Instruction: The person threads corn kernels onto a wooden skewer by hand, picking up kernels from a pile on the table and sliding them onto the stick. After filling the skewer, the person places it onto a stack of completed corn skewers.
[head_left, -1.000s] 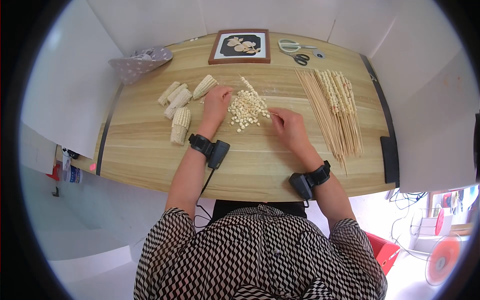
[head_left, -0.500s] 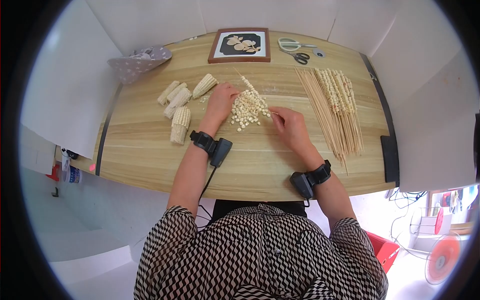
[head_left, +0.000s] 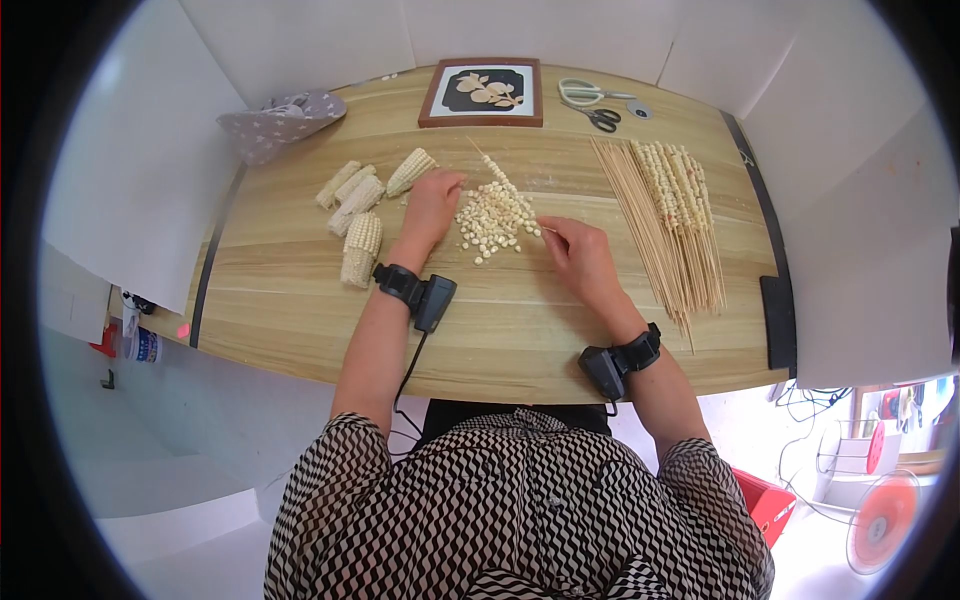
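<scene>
My right hand (head_left: 580, 255) pinches the lower end of a thin wooden skewer (head_left: 473, 143) threaded with pale corn kernels. This skewer slants up to the left across a heap of loose corn kernels (head_left: 490, 218). At the heap's left edge is my left hand (head_left: 432, 208), its fingers curled together; whatever lies between the fingertips is hidden. Just beyond that hand rests a corn cob (head_left: 410, 171) with kernels on it. A partly stripped cob (head_left: 361, 248) lies further left, near several bare cobs (head_left: 356, 205).
To the right lie bare wooden skewers (head_left: 640, 230) beside several kernel-filled skewers (head_left: 675, 185). At the back are a framed picture (head_left: 480, 90), light-handled scissors (head_left: 580, 93) and black scissors (head_left: 603, 119). A grey patterned cloth item (head_left: 280, 125) sits at the back left.
My left hand has drawn slightly left, away from the kernel heap and the skewer. My right hand keeps its hold on the skewer, almost unmoved.
</scene>
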